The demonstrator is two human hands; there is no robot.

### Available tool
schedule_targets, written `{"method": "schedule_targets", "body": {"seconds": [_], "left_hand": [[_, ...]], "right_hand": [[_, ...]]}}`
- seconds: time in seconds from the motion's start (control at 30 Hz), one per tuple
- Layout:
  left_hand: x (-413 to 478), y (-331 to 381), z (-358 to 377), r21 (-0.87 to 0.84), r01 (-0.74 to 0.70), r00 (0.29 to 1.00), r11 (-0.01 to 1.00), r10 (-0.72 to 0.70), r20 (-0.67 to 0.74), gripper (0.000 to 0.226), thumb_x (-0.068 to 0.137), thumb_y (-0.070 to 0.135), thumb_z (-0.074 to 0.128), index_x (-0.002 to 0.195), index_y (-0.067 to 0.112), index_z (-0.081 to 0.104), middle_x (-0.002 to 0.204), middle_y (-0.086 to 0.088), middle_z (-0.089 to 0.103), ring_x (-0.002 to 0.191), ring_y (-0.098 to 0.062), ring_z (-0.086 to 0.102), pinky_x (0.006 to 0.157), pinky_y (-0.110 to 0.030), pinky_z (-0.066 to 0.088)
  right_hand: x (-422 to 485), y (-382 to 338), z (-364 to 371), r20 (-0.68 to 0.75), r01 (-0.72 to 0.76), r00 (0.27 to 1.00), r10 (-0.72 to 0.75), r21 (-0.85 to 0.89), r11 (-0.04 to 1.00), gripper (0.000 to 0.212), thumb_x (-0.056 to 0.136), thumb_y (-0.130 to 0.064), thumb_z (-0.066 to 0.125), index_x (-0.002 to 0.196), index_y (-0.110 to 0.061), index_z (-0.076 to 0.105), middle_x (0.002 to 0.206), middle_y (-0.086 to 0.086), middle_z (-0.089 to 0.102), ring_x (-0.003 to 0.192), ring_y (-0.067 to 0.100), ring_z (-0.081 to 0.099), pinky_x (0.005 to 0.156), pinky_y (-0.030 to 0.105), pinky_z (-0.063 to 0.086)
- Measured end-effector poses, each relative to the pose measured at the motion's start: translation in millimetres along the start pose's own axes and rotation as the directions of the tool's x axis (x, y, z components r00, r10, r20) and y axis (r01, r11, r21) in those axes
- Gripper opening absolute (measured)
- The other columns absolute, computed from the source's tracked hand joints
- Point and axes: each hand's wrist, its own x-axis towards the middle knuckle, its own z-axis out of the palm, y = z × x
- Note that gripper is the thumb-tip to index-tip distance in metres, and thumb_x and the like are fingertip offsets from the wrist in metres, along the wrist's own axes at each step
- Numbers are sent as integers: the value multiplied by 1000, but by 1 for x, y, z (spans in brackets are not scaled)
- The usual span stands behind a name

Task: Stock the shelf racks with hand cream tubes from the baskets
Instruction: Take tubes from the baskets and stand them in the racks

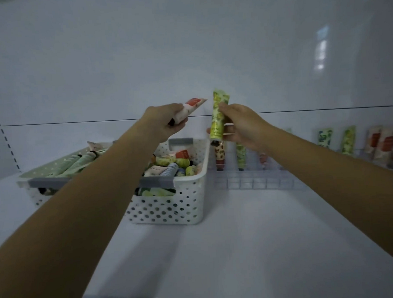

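Stocking was partway. The clear rack [248, 182] on the right of the shelf [218, 249] had a back row of standing tubes [241, 156], with more further right [348, 140]. The front cells looked unfilled. The white basket [171, 208] held a loose pile of tubes, and the green basket [54, 166] to its left had several too, so my read is plenty was left to move.

Left hand [165, 121] was curled round a white-and-red tube [189, 109], up in the air above the white basket. Its long axis ran diagonally, crimped end up and to the right, dark cap low by the palm.

Right hand [242, 126] pinched a green tube [219, 116] between thumb and fingers, above the rack's left end. Its long axis was near vertical with a slight lean, crimped end up and dark cap down. That matched the cap-down tubes in the rack, so it likely needed only lowering into a cell. The white-and-red tube probably needed turning upright first.
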Motion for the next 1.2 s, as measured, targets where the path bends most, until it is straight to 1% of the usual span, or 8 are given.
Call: {"method": "schedule_targets", "body": {"seconds": [0.13,0.23,0.33,0.57,0.77,0.97,1.13,1.2], "left_hand": [[-25,-9,51,98,38,979,994,-57,196,13,92,9,52,102,1,50,101,-14,55,76,-16,61,71,-24,53],[-41,-16,96,99,49,972,994,-70,226,16,94,7,47,109,2,44,95,-14,53,78,-17,59,74,-26,52],[-55,-26,143,65,84,967,994,-97,236,5,95,11,46,96,7,49,89,-11,52,71,-15,55,71,-26,51],[-78,-76,238,136,45,933,990,-91,350,26,96,6,35,98,22,55,91,-5,51,72,-16,55,66,-29,43],[-90,-121,293,82,10,966,997,-31,258,26,92,-3,42,79,16,54,76,-8,48,61,-16,47,48,-25,46],[-84,-171,305,267,-162,982,950,127,141,23,93,3,42,109,7,60,103,-6,51,93,-20,52,92,-36,48],[-70,-184,294,249,-189,974,950,150,168,20,94,7,46,109,9,59,104,-12,56,89,-22,54,87,-37,50],[-67,-184,289,226,-195,966,954,148,211,20,95,8,46,110,9,59,105,-11,56,89,-21,54,83,-35,51]], "right_hand": [[-21,-4,-45,-93,10,996,-2,79,997,25,98,-28,43,110,-6,46,110,14,57,79,21,65,64,31,57],[-42,-7,-88,-177,14,984,-8,32,999,24,98,-28,44,105,-5,49,103,13,59,76,20,64,62,30,57],[-65,-7,-143,-286,5,958,2,22,1000,21,98,-26,45,92,-7,52,93,10,58,75,23,65,68,34,57],[-124,5,-264,-448,-130,887,108,-18,991,10,97,-18,46,99,-10,51,87,8,59,75,18,63,59,32,56],[-154,3,-326,-564,-41,825,20,-25,999,12,95,-10,50,106,-15,48,86,2,58,72,16,61,54,31,56],[-153,12,-342,-617,-20,775,-134,-236,971,21,92,-11,54,109,-16,43,112,9,56,86,19,60,71,33,54],[-133,20,-326,-520,93,771,-367,-477,874,59,94,-8,49,143,-21,20,113,2,49,83,10,55,64,17,51],[-119,24,-317,-419,140,787,-453,-594,792,58,95,-6,46,144,-27,23,120,4,46,90,16,57,77,28,54]]}}
